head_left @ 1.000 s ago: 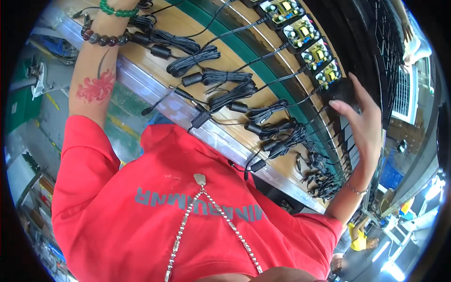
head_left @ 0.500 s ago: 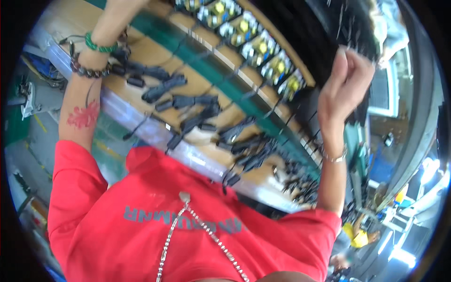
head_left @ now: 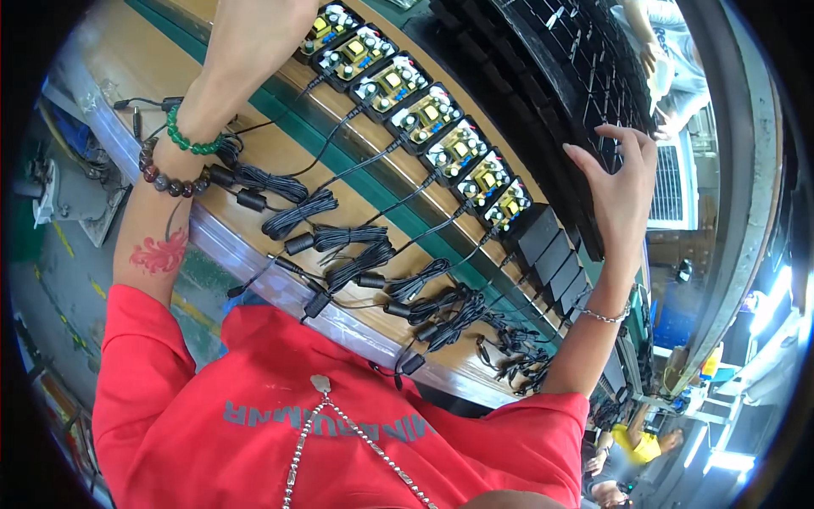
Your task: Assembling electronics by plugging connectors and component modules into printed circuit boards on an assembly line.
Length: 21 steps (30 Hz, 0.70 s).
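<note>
My left hand [head_left: 259, 42] reaches over the far left end of a row of open black adapter cases. Its fingers run past the upper edge, so any grip is hidden. Inside each case, a circuit board [head_left: 392, 86] shows yellow and blue parts. Cables lead from the cases toward me, ending in coiled black cords [head_left: 352, 242]. To the right, my right hand [head_left: 626, 178] is raised beside a black tray [head_left: 585, 68], thumb and fingers apart with nothing visible between them. Black boxes with plain tops [head_left: 543, 237] continue the row near my right forearm.
A green strip [head_left: 360, 170] runs along the brown worktop, whose near edge carries a clear plastic covering [head_left: 254, 237]. Dark stacked pieces [head_left: 509, 93] lie beyond the row. Another person's hands [head_left: 666, 119] show at the upper right; a person in yellow [head_left: 642, 443] is farther off.
My right hand has gone from curled fingers to a spread thumb and fingers. My left hand sits lower in the picture, nearer the cases. The view has shifted and sharpened.
</note>
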Tool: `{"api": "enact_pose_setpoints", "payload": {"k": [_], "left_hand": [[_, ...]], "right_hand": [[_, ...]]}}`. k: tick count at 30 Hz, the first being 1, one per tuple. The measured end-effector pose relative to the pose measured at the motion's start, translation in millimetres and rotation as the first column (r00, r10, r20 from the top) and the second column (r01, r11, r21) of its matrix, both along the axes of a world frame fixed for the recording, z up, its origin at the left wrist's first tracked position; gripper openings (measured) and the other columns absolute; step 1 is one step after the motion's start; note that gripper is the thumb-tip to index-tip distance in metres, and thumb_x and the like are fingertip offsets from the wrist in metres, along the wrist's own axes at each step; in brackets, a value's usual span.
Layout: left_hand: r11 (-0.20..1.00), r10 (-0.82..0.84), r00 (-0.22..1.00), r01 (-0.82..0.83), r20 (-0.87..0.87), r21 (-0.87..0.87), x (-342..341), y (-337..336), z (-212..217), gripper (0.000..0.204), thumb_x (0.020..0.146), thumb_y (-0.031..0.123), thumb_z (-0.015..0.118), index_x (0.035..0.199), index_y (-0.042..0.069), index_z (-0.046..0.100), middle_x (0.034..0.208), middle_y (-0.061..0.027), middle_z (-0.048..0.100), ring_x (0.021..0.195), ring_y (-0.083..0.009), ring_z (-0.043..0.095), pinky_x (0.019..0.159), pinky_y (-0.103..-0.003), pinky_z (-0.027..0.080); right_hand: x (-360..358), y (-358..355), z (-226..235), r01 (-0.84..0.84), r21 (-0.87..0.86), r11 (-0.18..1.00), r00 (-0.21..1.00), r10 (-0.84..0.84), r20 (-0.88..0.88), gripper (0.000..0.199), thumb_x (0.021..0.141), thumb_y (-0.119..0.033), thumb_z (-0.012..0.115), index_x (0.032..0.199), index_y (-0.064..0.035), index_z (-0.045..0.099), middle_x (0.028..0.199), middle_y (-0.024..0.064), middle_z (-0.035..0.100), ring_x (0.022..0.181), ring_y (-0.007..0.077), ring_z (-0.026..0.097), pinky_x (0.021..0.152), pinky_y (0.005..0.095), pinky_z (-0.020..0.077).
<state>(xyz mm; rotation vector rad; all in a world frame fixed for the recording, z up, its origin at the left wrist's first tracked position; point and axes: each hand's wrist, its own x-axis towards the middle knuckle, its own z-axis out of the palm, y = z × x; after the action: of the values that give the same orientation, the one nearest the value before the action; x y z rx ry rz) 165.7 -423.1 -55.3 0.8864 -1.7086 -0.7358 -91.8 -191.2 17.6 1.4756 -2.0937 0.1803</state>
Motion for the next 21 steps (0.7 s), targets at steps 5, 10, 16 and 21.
{"api": "enact_pose_setpoints", "payload": {"k": [5,10,16,21], "left_hand": [[1.000,0.000,0.999,-0.001,0.035,0.028,-0.8,3.4,0.6,0.020,0.096,0.005,0.063,0.114,-0.004,0.063,0.086,-0.0117,0.068,0.075,-0.0195,0.065,0.068,-0.032,0.052],[0.999,-0.008,0.999,0.006,0.052,0.033,3.9,10.0,0.1,0.019,0.096,0.004,0.063,0.113,-0.004,0.063,0.086,-0.0118,0.068,0.077,-0.0201,0.065,0.069,-0.032,0.053],[0.999,0.019,0.996,-0.022,0.087,0.036,6.5,7.1,-9.7,0.020,0.095,0.006,0.063,0.113,-0.004,0.064,0.087,-0.0119,0.068,0.079,-0.0208,0.066,0.072,-0.033,0.053],[0.988,0.005,0.996,0.008,0.087,-0.153,-2.4,-8.1,-17.0,0.023,0.095,0.009,0.062,0.114,-0.004,0.064,0.087,-0.0110,0.067,0.081,-0.0204,0.066,0.075,-0.033,0.053]], "right_hand": [[-11.9,-3.8,15.1,-0.044,0.118,0.992,0.992,0.030,0.121,0.027,0.082,-0.018,0.083,0.101,-0.0019,0.071,0.123,0.0167,0.059,0.116,0.0360,0.060,0.098,0.0436,0.0501],[-22.6,-7.3,30.0,-0.208,0.310,0.928,0.949,0.115,0.294,0.027,0.080,-0.015,0.082,0.103,-0.0054,0.071,0.123,0.0166,0.060,0.118,0.0358,0.060,0.099,0.0428,0.0503],[26.2,-8.8,41.4,-0.265,0.204,0.942,0.953,0.224,0.202,0.037,0.076,-0.014,0.083,0.109,-0.0060,0.068,0.120,0.0153,0.062,0.114,0.0329,0.061,0.099,0.0400,0.0497],[45.8,21.8,27.6,-0.421,0.148,0.895,0.901,0.395,0.180,0.034,0.074,-0.012,0.083,0.101,-0.0031,0.065,0.119,0.0143,0.060,0.109,0.0296,0.060,0.094,0.0377,0.0491]]}}
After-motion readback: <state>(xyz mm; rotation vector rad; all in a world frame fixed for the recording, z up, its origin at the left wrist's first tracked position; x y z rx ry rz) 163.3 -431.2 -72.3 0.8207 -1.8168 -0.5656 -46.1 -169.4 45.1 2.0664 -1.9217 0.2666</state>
